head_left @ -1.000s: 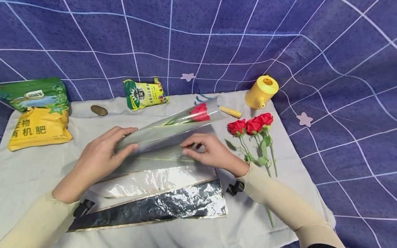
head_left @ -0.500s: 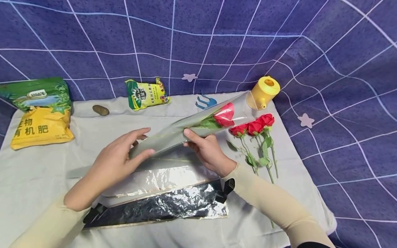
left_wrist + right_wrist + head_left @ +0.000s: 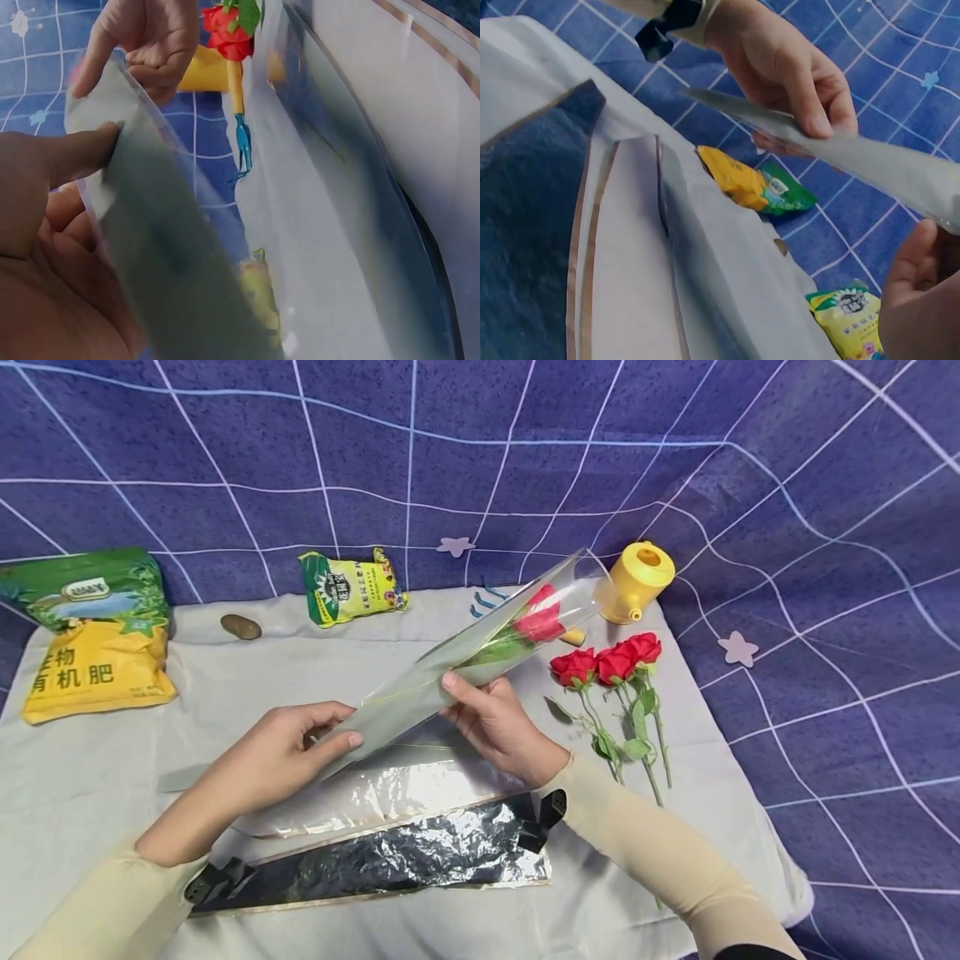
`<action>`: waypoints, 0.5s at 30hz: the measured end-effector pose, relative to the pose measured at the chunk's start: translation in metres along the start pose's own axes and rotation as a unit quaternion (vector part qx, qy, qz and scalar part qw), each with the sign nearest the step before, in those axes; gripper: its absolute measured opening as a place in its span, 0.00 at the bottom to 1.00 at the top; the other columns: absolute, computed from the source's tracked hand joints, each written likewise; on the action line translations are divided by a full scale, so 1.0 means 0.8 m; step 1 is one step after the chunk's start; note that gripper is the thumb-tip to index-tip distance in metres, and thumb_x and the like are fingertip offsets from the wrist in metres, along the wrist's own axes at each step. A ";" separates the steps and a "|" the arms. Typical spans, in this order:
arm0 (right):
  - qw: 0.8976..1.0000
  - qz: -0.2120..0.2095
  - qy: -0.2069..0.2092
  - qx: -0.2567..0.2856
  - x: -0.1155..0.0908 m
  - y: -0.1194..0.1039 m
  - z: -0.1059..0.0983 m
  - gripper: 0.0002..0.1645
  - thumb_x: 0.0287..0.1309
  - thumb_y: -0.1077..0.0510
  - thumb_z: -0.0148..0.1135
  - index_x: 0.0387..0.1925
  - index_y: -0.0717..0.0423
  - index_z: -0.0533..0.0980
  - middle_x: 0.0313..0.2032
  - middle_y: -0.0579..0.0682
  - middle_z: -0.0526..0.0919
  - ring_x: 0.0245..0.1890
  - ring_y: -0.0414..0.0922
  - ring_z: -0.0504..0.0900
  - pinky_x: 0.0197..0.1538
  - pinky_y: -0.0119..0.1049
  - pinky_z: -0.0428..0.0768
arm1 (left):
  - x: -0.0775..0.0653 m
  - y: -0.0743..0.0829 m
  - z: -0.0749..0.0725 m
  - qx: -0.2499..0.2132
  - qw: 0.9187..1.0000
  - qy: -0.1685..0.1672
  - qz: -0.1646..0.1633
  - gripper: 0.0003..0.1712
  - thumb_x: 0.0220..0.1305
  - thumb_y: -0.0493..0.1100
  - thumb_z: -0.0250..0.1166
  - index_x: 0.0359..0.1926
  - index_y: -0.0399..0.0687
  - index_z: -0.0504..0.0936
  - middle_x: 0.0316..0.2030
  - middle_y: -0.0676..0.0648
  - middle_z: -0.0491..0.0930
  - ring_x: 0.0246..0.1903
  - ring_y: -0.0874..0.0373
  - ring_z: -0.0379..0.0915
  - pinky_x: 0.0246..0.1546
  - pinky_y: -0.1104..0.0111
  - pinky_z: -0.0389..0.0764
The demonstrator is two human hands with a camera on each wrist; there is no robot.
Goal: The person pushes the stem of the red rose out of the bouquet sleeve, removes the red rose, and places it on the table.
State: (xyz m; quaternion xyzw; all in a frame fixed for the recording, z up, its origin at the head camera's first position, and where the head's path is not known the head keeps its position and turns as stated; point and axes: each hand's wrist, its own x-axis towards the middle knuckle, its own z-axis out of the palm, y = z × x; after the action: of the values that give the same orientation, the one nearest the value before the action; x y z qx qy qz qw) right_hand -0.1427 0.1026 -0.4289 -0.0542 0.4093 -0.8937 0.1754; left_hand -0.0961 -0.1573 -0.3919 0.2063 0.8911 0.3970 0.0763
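Note:
A single red rose [image 3: 542,612] lies inside a cone of grey-green and clear wrapping paper [image 3: 397,706], held aslant above the table with its flared end up and to the right. My left hand [image 3: 281,752] pinches the narrow lower end between thumb and fingers. Around the middle, just below the bloom, my right hand [image 3: 498,727] grips the cone, thumb on top. The left wrist view shows the left thumb pressed flat on the paper [image 3: 165,217]. From the right wrist side, the cone's tip [image 3: 705,96] pokes out past my left hand. The stem is hidden.
Wrapping sheets lie in front, one black and shiny [image 3: 390,860], one whitish [image 3: 375,797]. Loose red roses [image 3: 617,662] lie at right near a yellow watering can [image 3: 637,583]. Behind are a blue hand rake [image 3: 487,599], a small yellow-green packet [image 3: 352,587], a stone [image 3: 241,627] and a fertilizer bag [image 3: 97,643].
The right hand has gone from the paper's lower edge to a grip around the cone. The wrapped rose has moved right and tilted up more steeply; the left hand has shifted toward its tip.

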 end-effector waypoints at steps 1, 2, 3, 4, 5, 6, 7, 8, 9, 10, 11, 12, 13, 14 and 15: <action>1.000 0.004 0.001 0.001 0.000 0.001 0.002 0.14 0.56 0.66 0.63 0.45 0.60 0.73 0.41 0.55 0.79 0.37 0.47 0.80 0.41 0.37 0.77 | 0.001 0.000 0.000 -0.004 1.000 -0.001 0.002 0.12 0.64 0.51 0.61 0.44 0.54 0.81 0.31 0.57 0.79 0.22 0.63 0.72 0.24 0.68 0.74; 1.000 0.005 0.006 -0.002 0.000 0.002 0.004 0.15 0.56 0.65 0.64 0.45 0.59 0.73 0.41 0.55 0.79 0.38 0.47 0.80 0.42 0.37 0.77 | 0.001 0.000 0.001 -0.008 1.000 -0.003 0.002 0.11 0.64 0.51 0.61 0.44 0.54 0.81 0.30 0.57 0.79 0.21 0.63 0.71 0.22 0.69 0.74; 1.000 0.004 0.014 -0.006 0.000 0.002 0.005 0.16 0.55 0.65 0.65 0.45 0.59 0.74 0.41 0.55 0.79 0.39 0.47 0.80 0.43 0.38 0.77 | 0.002 0.000 0.001 -0.012 1.000 -0.005 0.001 0.11 0.64 0.51 0.61 0.43 0.55 0.81 0.29 0.57 0.79 0.20 0.63 0.71 0.21 0.69 0.73; 1.000 0.000 0.022 -0.010 0.000 0.002 0.007 0.16 0.54 0.65 0.66 0.46 0.59 0.74 0.42 0.55 0.79 0.40 0.47 0.80 0.44 0.38 0.77 | 0.002 0.000 0.002 -0.017 1.000 -0.007 -0.001 0.11 0.64 0.52 0.61 0.43 0.55 0.82 0.29 0.57 0.79 0.20 0.63 0.72 0.21 0.69 0.74; 0.999 -0.006 0.033 -0.014 0.001 0.002 0.008 0.17 0.53 0.65 0.67 0.46 0.59 0.74 0.42 0.54 0.79 0.41 0.47 0.80 0.45 0.38 0.77 | 0.002 0.000 0.002 -0.020 1.000 -0.009 -0.005 0.11 0.64 0.52 0.61 0.43 0.56 0.82 0.30 0.58 0.80 0.21 0.63 0.72 0.21 0.69 0.74; 0.999 -0.010 0.043 -0.018 0.001 0.002 0.009 0.17 0.53 0.64 0.68 0.45 0.59 0.75 0.42 0.54 0.79 0.40 0.46 0.80 0.45 0.38 0.77 | 0.002 0.000 0.002 -0.022 1.000 -0.010 -0.009 0.11 0.64 0.53 0.61 0.42 0.57 0.82 0.30 0.58 0.80 0.21 0.63 0.72 0.21 0.69 0.74; 0.998 -0.017 0.050 -0.022 0.002 0.001 0.009 0.18 0.52 0.64 0.68 0.46 0.58 0.75 0.42 0.54 0.79 0.40 0.46 0.81 0.44 0.37 0.77 | 0.002 0.000 0.001 -0.022 1.000 -0.011 -0.013 0.11 0.64 0.54 0.61 0.42 0.57 0.82 0.29 0.58 0.79 0.21 0.63 0.72 0.21 0.69 0.74; 0.998 -0.024 0.055 -0.023 0.003 0.001 0.010 0.18 0.52 0.64 0.68 0.46 0.58 0.74 0.42 0.54 0.79 0.40 0.47 0.81 0.44 0.38 0.78 | 0.002 0.000 0.001 -0.023 1.000 -0.012 -0.015 0.10 0.63 0.54 0.61 0.41 0.58 0.82 0.28 0.58 0.79 0.21 0.63 0.72 0.22 0.69 0.73; 0.998 -0.028 0.058 -0.019 0.003 0.001 0.010 0.18 0.52 0.64 0.68 0.46 0.58 0.74 0.42 0.54 0.79 0.40 0.46 0.81 0.44 0.37 0.78 | 0.002 0.000 0.001 -0.023 0.999 -0.014 -0.017 0.10 0.63 0.55 0.61 0.39 0.59 0.82 0.27 0.58 0.79 0.22 0.63 0.72 0.22 0.69 0.73; 0.998 -0.034 0.060 -0.015 0.004 0.002 0.010 0.18 0.53 0.63 0.67 0.46 0.58 0.74 0.42 0.53 0.79 0.40 0.46 0.80 0.44 0.36 0.77 | 0.002 0.001 0.000 -0.022 0.999 -0.016 -0.018 0.09 0.63 0.55 0.61 0.38 0.59 0.82 0.26 0.58 0.78 0.21 0.63 0.71 0.22 0.69 0.73; 0.997 -0.041 0.061 -0.009 0.005 0.002 0.010 0.18 0.54 0.63 0.67 0.46 0.58 0.73 0.43 0.53 0.79 0.41 0.46 0.80 0.44 0.37 0.77 | 0.002 0.001 0.000 -0.021 0.999 -0.018 -0.017 0.09 0.63 0.55 0.61 0.36 0.59 0.82 0.24 0.58 0.77 0.21 0.63 0.70 0.22 0.69 0.72; 0.997 -0.049 0.064 -0.002 0.005 0.003 0.010 0.18 0.54 0.63 0.67 0.46 0.58 0.73 0.43 0.53 0.78 0.41 0.46 0.80 0.45 0.37 0.77 | 0.002 0.001 -0.001 -0.021 0.999 -0.020 -0.016 0.09 0.63 0.55 0.60 0.34 0.59 0.82 0.22 0.57 0.76 0.20 0.62 0.69 0.21 0.69 0.71; 0.996 -0.055 0.069 0.002 0.006 0.004 0.011 0.17 0.55 0.63 0.66 0.46 0.57 0.72 0.43 0.52 0.78 0.41 0.45 0.80 0.45 0.36 0.77 | 0.002 0.002 -0.001 -0.023 0.999 -0.024 -0.015 0.09 0.64 0.55 0.60 0.33 0.59 0.81 0.21 0.57 0.74 0.19 0.62 0.67 0.21 0.69 0.70; 0.995 -0.062 0.073 0.005 0.007 0.005 0.012 0.17 0.55 0.62 0.66 0.46 0.57 0.72 0.43 0.51 0.78 0.42 0.45 0.80 0.45 0.36 0.77 | 0.002 0.002 0.000 -0.023 0.999 -0.025 -0.014 0.09 0.64 0.55 0.60 0.31 0.59 0.80 0.19 0.57 0.73 0.18 0.62 0.66 0.21 0.69 0.70; 0.995 -0.067 0.077 0.008 0.007 0.005 0.013 0.17 0.55 0.62 0.66 0.46 0.57 0.72 0.43 0.51 0.78 0.42 0.45 0.80 0.44 0.35 0.77 | 0.003 0.003 0.000 -0.022 0.999 -0.025 -0.013 0.10 0.64 0.55 0.60 0.30 0.59 0.80 0.19 0.57 0.72 0.18 0.62 0.65 0.21 0.69 0.69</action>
State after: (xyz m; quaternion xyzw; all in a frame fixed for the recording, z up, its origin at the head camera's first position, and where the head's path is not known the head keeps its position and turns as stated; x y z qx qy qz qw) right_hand -0.1445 0.0908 -0.4255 -0.0108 0.4103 -0.9081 0.0831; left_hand -0.0976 -0.1552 -0.3901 0.2030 0.8824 0.4104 0.1084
